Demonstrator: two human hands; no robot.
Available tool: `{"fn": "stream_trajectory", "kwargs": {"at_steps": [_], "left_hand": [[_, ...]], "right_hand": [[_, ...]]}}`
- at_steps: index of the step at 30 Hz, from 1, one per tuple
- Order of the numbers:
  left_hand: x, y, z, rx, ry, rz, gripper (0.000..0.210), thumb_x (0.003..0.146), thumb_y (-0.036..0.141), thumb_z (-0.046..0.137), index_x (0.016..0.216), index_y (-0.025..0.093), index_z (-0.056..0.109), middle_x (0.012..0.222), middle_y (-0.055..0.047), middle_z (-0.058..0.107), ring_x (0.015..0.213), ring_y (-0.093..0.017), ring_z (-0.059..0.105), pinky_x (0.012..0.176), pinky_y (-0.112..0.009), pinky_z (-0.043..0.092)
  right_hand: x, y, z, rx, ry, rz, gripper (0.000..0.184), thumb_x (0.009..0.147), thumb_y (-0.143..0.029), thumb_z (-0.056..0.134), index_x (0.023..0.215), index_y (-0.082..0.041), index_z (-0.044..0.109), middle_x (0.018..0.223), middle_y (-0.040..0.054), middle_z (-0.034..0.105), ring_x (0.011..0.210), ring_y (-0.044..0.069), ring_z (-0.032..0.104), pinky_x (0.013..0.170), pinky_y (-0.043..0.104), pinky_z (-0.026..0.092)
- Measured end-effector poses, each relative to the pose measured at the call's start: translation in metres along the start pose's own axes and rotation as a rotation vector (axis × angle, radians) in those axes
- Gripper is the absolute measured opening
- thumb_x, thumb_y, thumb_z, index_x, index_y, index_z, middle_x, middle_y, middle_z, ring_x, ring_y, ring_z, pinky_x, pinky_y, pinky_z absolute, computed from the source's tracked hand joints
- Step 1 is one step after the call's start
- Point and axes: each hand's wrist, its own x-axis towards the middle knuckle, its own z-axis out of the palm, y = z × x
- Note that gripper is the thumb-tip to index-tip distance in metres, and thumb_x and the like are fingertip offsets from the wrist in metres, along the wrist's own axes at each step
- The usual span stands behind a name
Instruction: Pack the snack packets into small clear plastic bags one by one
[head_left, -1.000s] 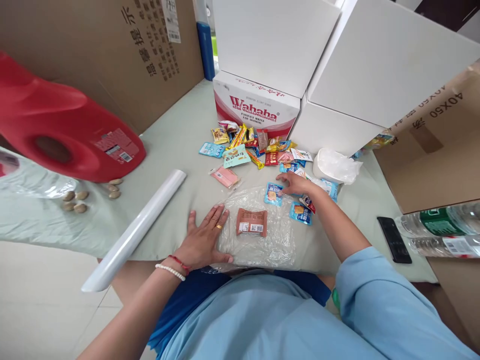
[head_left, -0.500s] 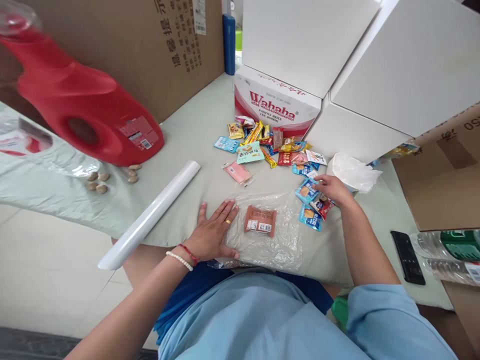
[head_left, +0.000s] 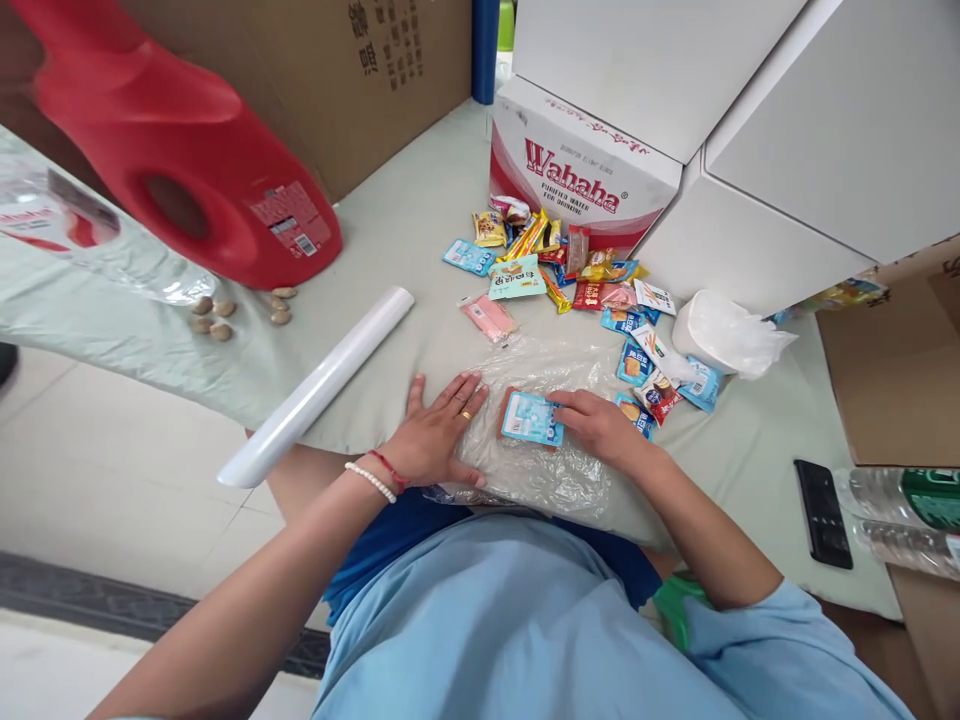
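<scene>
My left hand [head_left: 442, 435] lies flat with fingers spread on the left side of a clear plastic sheet [head_left: 540, 485] near the table's front edge. Between thumb and fingertips, my right hand [head_left: 600, 425] pinches the right end of a light blue snack packet [head_left: 531, 418]. That packet lies over a brown snack packet [head_left: 505, 408], of which only the edges show. Just right of my right hand are several blue snack packets [head_left: 634, 363], a white one and a dark red one. A pink snack packet [head_left: 487, 318] rests beyond the sheet.
A roll of clear film [head_left: 319, 385] lies on the left, with several nuts [head_left: 221, 331] and a red jug [head_left: 292, 235] behind. Mixed snacks lie before a Wahaha box [head_left: 585, 180]. A white container with a plastic bag [head_left: 724, 330], a phone [head_left: 823, 512] and bottles are on the right.
My right hand has moved left from the snack pile and brought a light blue packet onto the brown one. My left hand stays flat on the sheet. The camera view has shifted slightly.
</scene>
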Motion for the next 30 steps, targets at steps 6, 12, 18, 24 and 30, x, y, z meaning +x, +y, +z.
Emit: {"fn": "stream_trajectory", "kwargs": {"at_steps": [6, 12, 18, 24, 30], "left_hand": [[0.000, -0.001, -0.001, -0.023, -0.002, 0.004, 0.129, 0.071, 0.083, 0.065, 0.167, 0.015, 0.012, 0.174, -0.021, 0.005, 0.161, -0.042, 0.010, 0.118, -0.075, -0.017], [0.001, -0.003, 0.003, -0.021, 0.016, 0.018, 0.127, 0.072, 0.084, 0.063, 0.167, 0.016, 0.013, 0.174, -0.022, 0.006, 0.161, -0.043, 0.011, 0.118, -0.075, -0.016], [0.001, -0.004, 0.007, -0.008, 0.036, 0.030, 0.127, 0.072, 0.082, 0.066, 0.167, 0.018, 0.012, 0.174, -0.022, 0.005, 0.161, -0.043, 0.011, 0.117, -0.075, -0.018], [-0.001, -0.009, 0.009, -0.041, 0.074, 0.066, 0.131, 0.070, 0.082, 0.068, 0.167, 0.015, 0.009, 0.173, -0.025, 0.010, 0.160, -0.045, 0.014, 0.117, -0.078, -0.014], [-0.018, -0.024, 0.015, -0.130, 0.309, 0.141, 0.114, 0.082, 0.071, 0.068, 0.167, 0.019, 0.012, 0.173, -0.024, 0.011, 0.160, -0.041, 0.017, 0.125, -0.071, 0.009]], "right_hand": [[-0.009, -0.005, -0.009, -0.070, 0.016, -0.015, 0.030, 0.098, -0.014, 0.050, 0.118, -0.024, 0.069, 0.152, 0.0096, 0.057, 0.117, 0.025, 0.062, 0.098, 0.045, 0.054], [0.012, -0.035, 0.005, -0.127, -0.122, 0.126, 0.051, 0.098, -0.044, 0.066, 0.145, -0.024, 0.057, 0.156, 0.0162, 0.050, 0.136, 0.032, 0.055, 0.102, 0.046, 0.055], [0.026, -0.047, 0.005, -0.165, -0.103, 0.208, 0.050, 0.102, -0.043, 0.058, 0.150, -0.026, 0.052, 0.159, 0.0145, 0.047, 0.135, 0.030, 0.057, 0.098, 0.042, 0.057], [0.027, -0.047, 0.006, -0.136, -0.152, 0.219, 0.051, 0.101, -0.043, 0.061, 0.149, -0.027, 0.053, 0.164, 0.0118, 0.042, 0.132, 0.030, 0.060, 0.096, 0.043, 0.058], [-0.008, -0.052, -0.010, -0.024, 0.211, 0.099, 0.036, 0.104, -0.040, 0.056, 0.135, -0.022, 0.061, 0.153, 0.0173, 0.052, 0.126, 0.028, 0.063, 0.095, 0.042, 0.057]]}}
